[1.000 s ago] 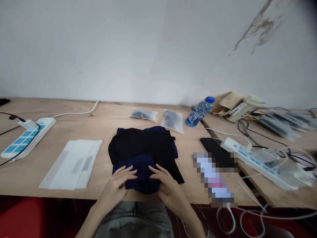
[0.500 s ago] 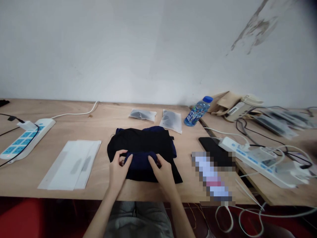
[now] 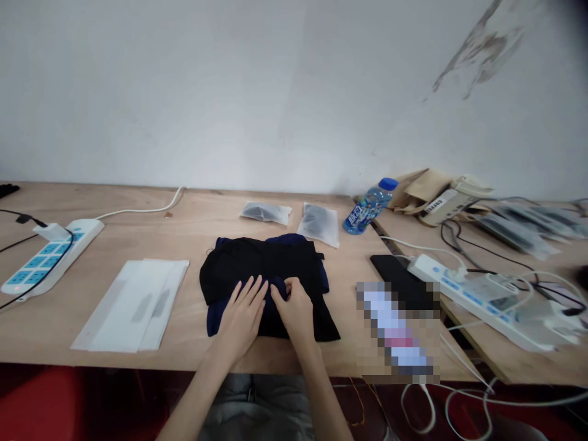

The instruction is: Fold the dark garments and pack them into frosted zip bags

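A navy blue cloth (image 3: 278, 283), partly folded, lies on top of a spread pile of black cloth (image 3: 257, 257) with navy edges showing beneath it. My left hand (image 3: 243, 309) rests flat on the navy cloth, fingers stretched away from me. To its right, my right hand (image 3: 296, 306) pinches a fold of the same navy cloth between thumb and bent fingers. What kind of garment this is, I cannot tell.
Flat white pouches (image 3: 133, 306) lie left of the cloth. Behind it are two filled frosted pouches (image 3: 318, 223) and a blue-capped bottle (image 3: 370, 207). Power strips (image 3: 52, 254) sit at both sides; a black phone (image 3: 399, 278) and cables lie to the right.
My left hand has let go of its pinch and flattened onto the navy cloth, moving right. My right hand keeps its grip, shifted slightly left.
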The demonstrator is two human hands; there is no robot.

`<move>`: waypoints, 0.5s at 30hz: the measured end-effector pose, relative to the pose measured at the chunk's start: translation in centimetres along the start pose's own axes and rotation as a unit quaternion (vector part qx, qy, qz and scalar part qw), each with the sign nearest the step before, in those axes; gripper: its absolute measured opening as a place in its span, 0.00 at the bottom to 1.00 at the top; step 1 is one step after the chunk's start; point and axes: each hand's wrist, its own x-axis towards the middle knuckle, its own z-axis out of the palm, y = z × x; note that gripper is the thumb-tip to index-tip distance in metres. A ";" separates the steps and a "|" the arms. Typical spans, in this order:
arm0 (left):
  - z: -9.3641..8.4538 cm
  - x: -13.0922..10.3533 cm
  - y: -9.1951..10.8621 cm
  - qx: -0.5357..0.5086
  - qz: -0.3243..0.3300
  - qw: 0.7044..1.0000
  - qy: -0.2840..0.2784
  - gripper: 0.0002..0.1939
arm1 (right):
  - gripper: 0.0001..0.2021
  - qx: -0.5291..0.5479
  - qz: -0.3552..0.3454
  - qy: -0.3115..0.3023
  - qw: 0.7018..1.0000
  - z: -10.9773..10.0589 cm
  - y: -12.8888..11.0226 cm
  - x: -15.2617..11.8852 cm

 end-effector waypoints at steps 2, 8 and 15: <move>0.5 -0.4 -0.1 0.027 -0.027 0.999 -0.010 0.28 | 0.12 0.016 -0.030 -0.030 0.999 -0.5 0.3 0.5; 0.8 -1.1 -0.6 0.047 -0.050 0.998 -0.016 0.29 | 0.10 0.053 -0.099 -0.165 0.980 -2.2 0.5 3.2; 0.3 -0.9 -0.7 0.008 -0.049 0.998 -0.027 0.27 | 0.04 0.015 -0.230 -0.207 0.951 -2.4 -1.4 5.4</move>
